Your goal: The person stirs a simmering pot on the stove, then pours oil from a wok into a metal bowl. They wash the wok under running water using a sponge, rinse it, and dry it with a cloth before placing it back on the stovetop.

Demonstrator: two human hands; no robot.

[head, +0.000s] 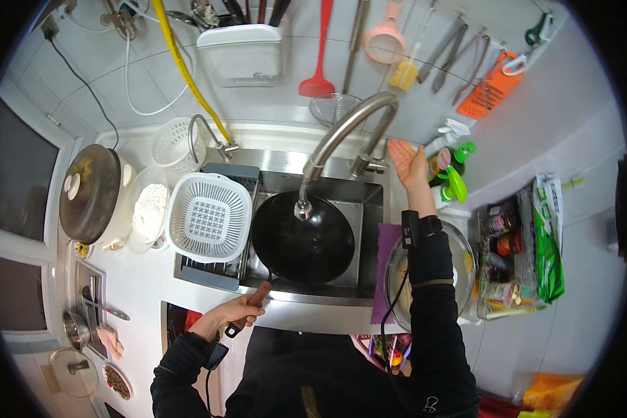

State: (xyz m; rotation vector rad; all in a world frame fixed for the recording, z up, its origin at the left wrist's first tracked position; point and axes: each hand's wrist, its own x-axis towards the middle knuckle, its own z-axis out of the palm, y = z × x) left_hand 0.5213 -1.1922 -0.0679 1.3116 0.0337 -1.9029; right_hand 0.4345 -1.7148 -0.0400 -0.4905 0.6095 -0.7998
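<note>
A black wok (303,245) rests in the stainless steel sink (368,261), its wooden handle (261,293) pointing back over the front rim. Around that handle my left hand (239,312) is closed. My right hand (410,164) is raised behind the sink's right corner, palm up with the fingers extended, beside the base of the steel faucet (363,164); nothing lies in it. The faucet's spray head (303,210) hangs over the wok. Whether water is running cannot be told.
A white plastic colander (209,217) sits on a rack at the sink's left. Farther left are a bowl of white flour-like powder (150,213) and a lidded pot (91,193). Spray and pump bottles (452,185) stand right of my right hand; a round glass lid (462,251) lies under my right forearm.
</note>
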